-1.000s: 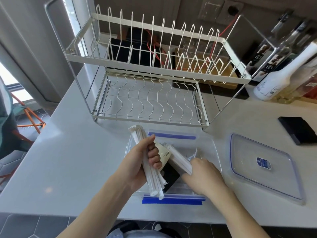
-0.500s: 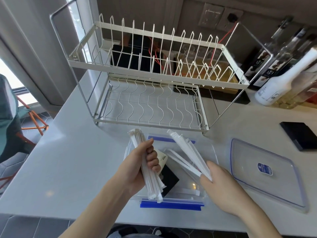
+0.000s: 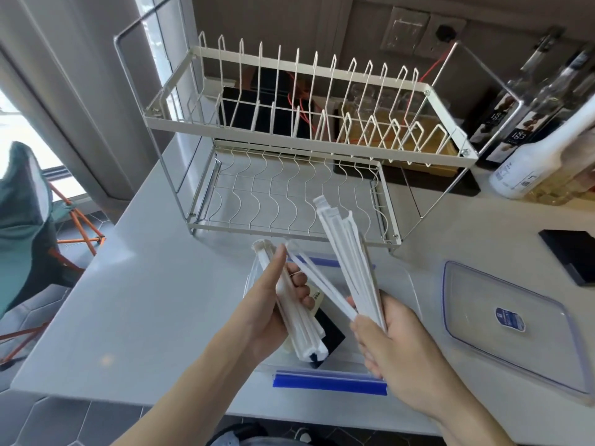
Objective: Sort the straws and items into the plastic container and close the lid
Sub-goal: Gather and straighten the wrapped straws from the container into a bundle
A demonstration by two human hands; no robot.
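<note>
Home kitchen. Two-tier wire dish rack (image 3: 289, 149) at far side of white table (image 3: 135, 300). Bottles (image 3: 541, 156) crowd far right corner. Wall sockets (image 3: 425, 30) behind rack. Hexagonal floor tiles (image 3: 48, 423) and folding chair (image 3: 25, 214) past left edge.

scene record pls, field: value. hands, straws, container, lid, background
left hand: grips a bundle of wrapped straws
right hand: holds a second straw bundle, raised and tilted
container: open, under both hands, blue latch at near edge
lid: off, flat on counter right of container
background: dish rack, bottles
</note>
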